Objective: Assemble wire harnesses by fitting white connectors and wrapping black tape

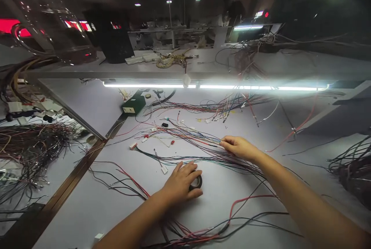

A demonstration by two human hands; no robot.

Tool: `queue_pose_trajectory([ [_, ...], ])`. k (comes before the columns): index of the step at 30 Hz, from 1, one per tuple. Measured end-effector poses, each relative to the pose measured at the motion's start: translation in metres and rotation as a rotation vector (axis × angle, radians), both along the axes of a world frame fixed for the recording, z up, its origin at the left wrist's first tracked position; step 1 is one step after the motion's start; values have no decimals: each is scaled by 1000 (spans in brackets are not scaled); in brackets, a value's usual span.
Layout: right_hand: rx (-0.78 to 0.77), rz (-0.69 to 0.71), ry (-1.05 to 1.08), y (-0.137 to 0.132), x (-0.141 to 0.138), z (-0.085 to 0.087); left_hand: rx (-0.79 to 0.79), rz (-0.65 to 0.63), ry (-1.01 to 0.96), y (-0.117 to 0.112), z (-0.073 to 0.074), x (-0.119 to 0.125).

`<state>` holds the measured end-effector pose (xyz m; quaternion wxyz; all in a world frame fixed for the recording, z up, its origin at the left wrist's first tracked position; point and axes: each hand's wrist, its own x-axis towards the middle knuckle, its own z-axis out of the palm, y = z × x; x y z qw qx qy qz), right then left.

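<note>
My left hand (181, 182) rests on the white bench with its fingers curled round a roll of black tape (197, 182). My right hand (239, 146) reaches further out and pinches a bundle of thin coloured wires (191, 136) that runs leftward across the bench to small white connectors (133, 145). More of the same bundle trails back under my right forearm toward the near edge.
Loose red and black wires (121, 177) sprawl over the bench. A green box (133, 105) sits at the back left under a bright strip light (217, 86). A metal divider (87, 160) separates a neighbouring bench piled with wires (31, 141). Another wire heap (353, 168) lies at right.
</note>
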<state>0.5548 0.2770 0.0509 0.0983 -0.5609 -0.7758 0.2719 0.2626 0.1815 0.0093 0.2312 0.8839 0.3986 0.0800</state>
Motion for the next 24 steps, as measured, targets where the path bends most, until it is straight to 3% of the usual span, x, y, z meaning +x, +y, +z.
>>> queue_pose_trajectory([
  [3,-65,117,59,-10,-7,-2,0,67,-11,2,9,6],
  [7,-37,139,89,-35,-18,-2,109,211,-100,12,17,26],
  [11,-6,197,103,-55,-26,0,150,132,-136,32,19,49],
  [15,128,158,83,-46,-20,-7,175,-5,-70,43,9,58],
  [20,172,105,5,-24,-11,-23,240,72,-67,38,-1,54],
  [24,114,77,91,-28,-8,-14,470,144,-84,41,3,55],
])
